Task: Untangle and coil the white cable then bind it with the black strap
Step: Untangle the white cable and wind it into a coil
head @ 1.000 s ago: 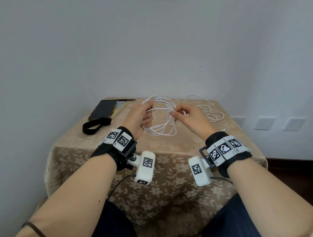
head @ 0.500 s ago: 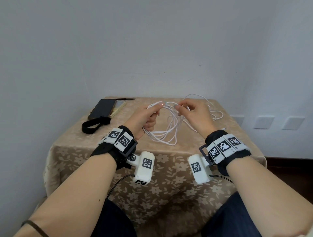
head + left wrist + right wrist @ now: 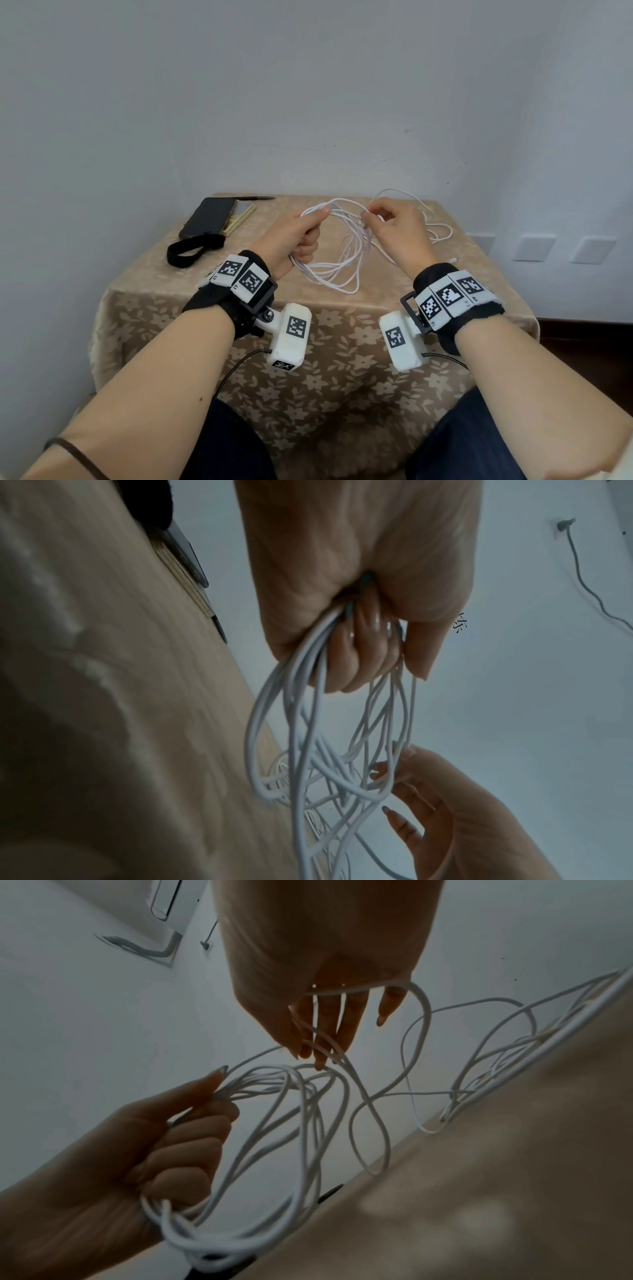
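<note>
Over the cloth-covered desk [image 3: 342, 342] the left hand [image 3: 294, 236] still grips the gathered white cable [image 3: 337, 274] while the right hand [image 3: 394, 229], having risen, pinches another strand beside it, so coiling continues; the black strap [image 3: 191, 250] waits untouched beyond the left hand.

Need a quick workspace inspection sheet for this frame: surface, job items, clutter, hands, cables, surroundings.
Surface: table under a beige floral cloth.
Job's things: white cable partly coiled, loose end trailing at far right; black strap lying unused at left.
Clutter: phone on a notebook, pen behind.
Grippers: left hand grips the coil; right hand pinches a strand.
Cables: thin black leads from the wrist cameras.
Surroundings: pale walls, wall plates at right.
</note>
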